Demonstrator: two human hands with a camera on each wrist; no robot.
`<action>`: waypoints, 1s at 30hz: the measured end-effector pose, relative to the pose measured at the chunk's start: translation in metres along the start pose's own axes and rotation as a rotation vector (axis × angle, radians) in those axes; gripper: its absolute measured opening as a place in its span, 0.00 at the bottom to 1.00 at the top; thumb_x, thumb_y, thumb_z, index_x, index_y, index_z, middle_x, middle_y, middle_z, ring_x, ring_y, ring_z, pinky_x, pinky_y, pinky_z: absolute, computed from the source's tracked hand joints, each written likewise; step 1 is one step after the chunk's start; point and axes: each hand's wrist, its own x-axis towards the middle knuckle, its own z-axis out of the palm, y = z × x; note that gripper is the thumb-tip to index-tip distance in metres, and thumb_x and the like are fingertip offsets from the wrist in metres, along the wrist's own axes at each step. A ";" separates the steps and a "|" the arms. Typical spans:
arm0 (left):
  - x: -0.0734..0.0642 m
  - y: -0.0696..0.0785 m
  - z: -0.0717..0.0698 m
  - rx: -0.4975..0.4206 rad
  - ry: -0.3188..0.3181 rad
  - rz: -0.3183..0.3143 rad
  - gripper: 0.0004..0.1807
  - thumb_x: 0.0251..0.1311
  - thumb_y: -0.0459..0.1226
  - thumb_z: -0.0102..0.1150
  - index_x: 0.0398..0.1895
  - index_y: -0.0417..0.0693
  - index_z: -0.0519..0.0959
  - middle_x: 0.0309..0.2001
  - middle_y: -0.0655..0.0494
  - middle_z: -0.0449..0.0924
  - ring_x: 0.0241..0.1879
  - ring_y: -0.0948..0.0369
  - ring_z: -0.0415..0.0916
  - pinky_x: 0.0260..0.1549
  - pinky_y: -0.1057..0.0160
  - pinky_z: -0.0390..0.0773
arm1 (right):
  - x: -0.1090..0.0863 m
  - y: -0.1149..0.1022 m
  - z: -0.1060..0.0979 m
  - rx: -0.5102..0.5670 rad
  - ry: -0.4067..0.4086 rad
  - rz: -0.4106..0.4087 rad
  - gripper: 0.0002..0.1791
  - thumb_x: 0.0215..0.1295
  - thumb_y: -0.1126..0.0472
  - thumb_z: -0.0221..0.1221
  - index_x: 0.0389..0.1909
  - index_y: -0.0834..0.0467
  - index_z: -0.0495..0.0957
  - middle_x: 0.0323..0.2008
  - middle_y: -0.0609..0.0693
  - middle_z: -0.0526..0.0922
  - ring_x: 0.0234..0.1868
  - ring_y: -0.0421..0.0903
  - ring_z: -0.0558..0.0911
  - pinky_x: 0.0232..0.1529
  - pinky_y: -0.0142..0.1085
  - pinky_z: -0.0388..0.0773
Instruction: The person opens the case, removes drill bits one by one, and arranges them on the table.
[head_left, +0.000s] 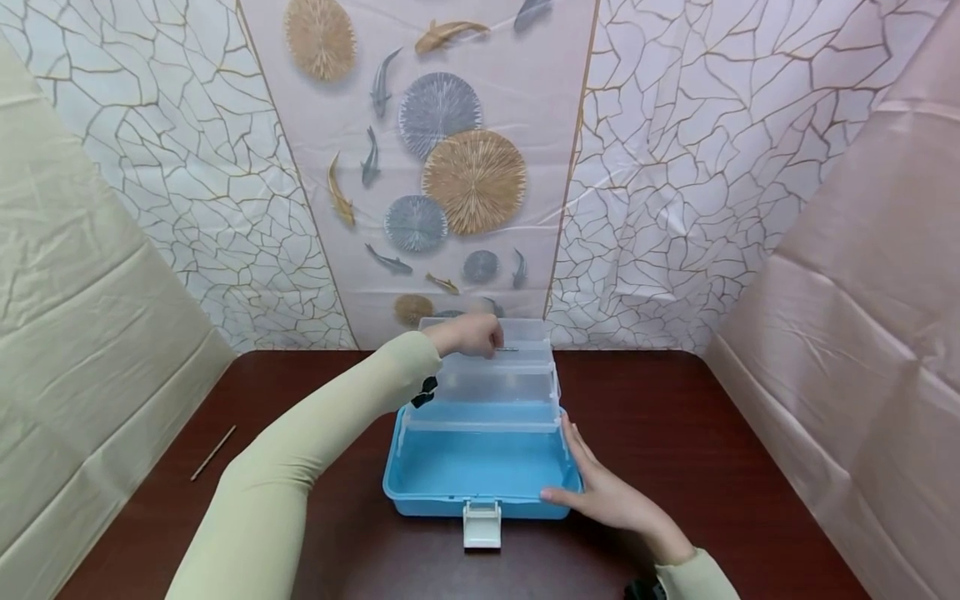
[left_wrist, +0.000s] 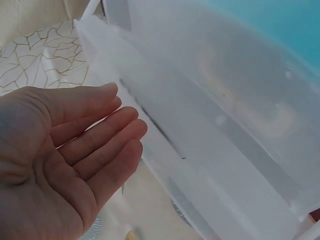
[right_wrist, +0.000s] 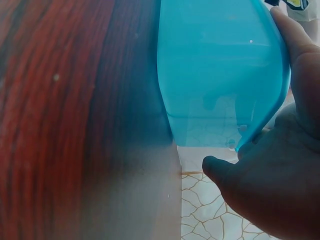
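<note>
A blue storage box [head_left: 480, 505] stands open on the table, with tiered translucent trays [head_left: 495, 386] raised behind its lower compartment. My left hand [head_left: 472, 334] is over the uppermost part of the trays. In the left wrist view its fingers are loosely bent and hold nothing. Just beyond its fingertips a thin dark rod [left_wrist: 155, 122] lies in a tray; its exact kind cannot be made out. My right hand [head_left: 607, 492] holds the box at its front right corner, thumb over the front rim and fingers along the right side.
A thin brown stick [head_left: 213, 453] lies on the left of the dark red table [head_left: 652, 425]. The box's white latch [head_left: 482, 527] hangs down at its front. Behind the table hangs a patterned cloth [head_left: 637, 275], and plain cloth covers both sides.
</note>
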 end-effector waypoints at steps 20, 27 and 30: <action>0.005 0.001 0.009 0.032 0.020 -0.046 0.14 0.66 0.22 0.49 0.40 0.39 0.86 0.36 0.50 0.80 0.36 0.58 0.76 0.42 0.63 0.76 | 0.001 0.002 0.001 0.002 0.003 -0.006 0.62 0.68 0.51 0.66 0.80 0.47 0.22 0.79 0.58 0.24 0.78 0.61 0.30 0.71 0.66 0.43; 0.004 0.003 0.020 -0.004 0.081 -0.029 0.24 0.60 0.17 0.43 0.17 0.50 0.51 0.20 0.56 0.43 0.21 0.60 0.40 0.28 0.60 0.50 | 0.000 0.000 0.000 0.001 0.001 -0.008 0.62 0.68 0.51 0.66 0.80 0.47 0.23 0.79 0.59 0.24 0.78 0.61 0.30 0.70 0.67 0.43; 0.001 0.003 0.024 0.017 0.147 -0.042 0.23 0.63 0.19 0.48 0.13 0.47 0.71 0.18 0.57 0.66 0.19 0.63 0.59 0.26 0.66 0.62 | -0.001 -0.001 0.001 -0.002 0.005 -0.011 0.62 0.68 0.51 0.66 0.80 0.47 0.23 0.79 0.60 0.25 0.78 0.63 0.30 0.70 0.68 0.44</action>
